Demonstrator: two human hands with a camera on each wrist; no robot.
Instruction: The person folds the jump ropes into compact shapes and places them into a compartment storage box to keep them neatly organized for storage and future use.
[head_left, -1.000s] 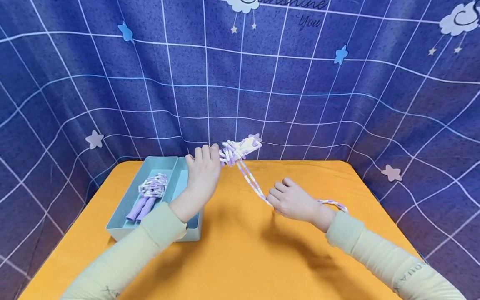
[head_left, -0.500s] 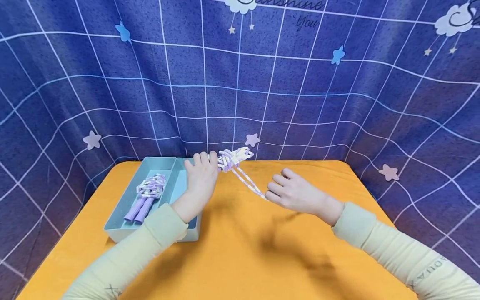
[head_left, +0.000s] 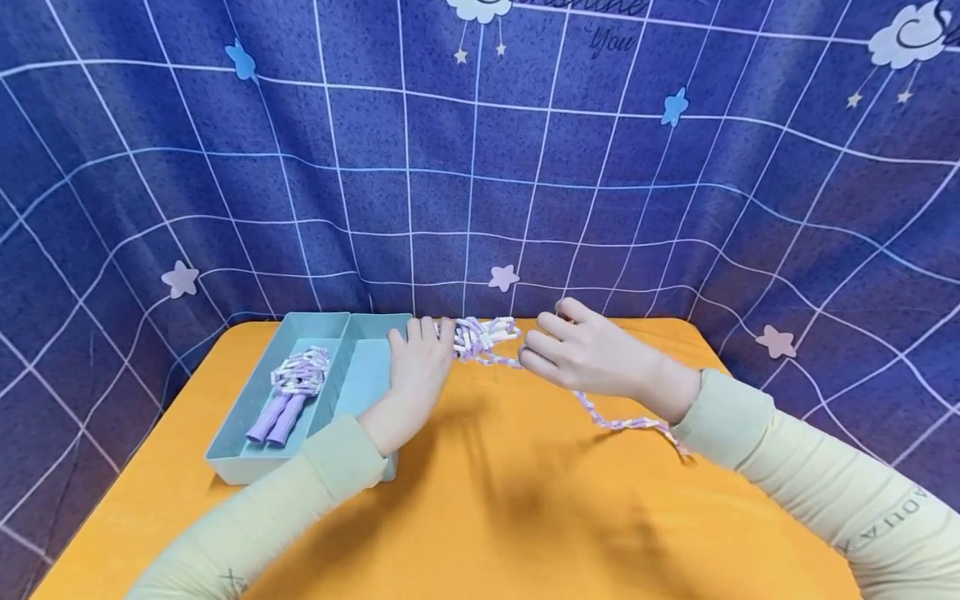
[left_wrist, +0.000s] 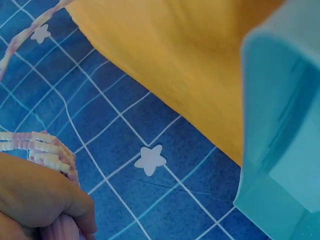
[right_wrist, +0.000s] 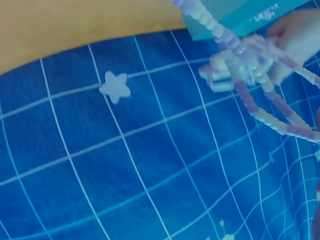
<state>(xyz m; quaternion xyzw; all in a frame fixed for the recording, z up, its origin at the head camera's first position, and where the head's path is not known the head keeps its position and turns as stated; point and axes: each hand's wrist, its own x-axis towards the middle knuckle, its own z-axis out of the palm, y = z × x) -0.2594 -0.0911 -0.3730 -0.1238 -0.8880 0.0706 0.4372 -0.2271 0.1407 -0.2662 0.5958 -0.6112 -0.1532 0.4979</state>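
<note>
My left hand grips a beaded jump rope, its white and purple strands wound into a bundle beyond the fingers. In the left wrist view, part of a ridged purple handle shows under the curled fingers. To the right, my right hand holds a strand of the same rope, fingers curled. A loose tail hangs below that hand towards the right sleeve. Looped strands cross the right wrist view in front of the bundle.
A blue-green two-compartment tray stands at the left, close to my left forearm. Another wound jump rope with two purple handles lies in its left compartment. Orange cloth covers the table, and a blue gridded curtain surrounds it.
My right hand has risen and moved away from me, still holding the strand. The left hand has shifted slightly right, and the bundle sits lower. The loose tail shows more below the right hand.
</note>
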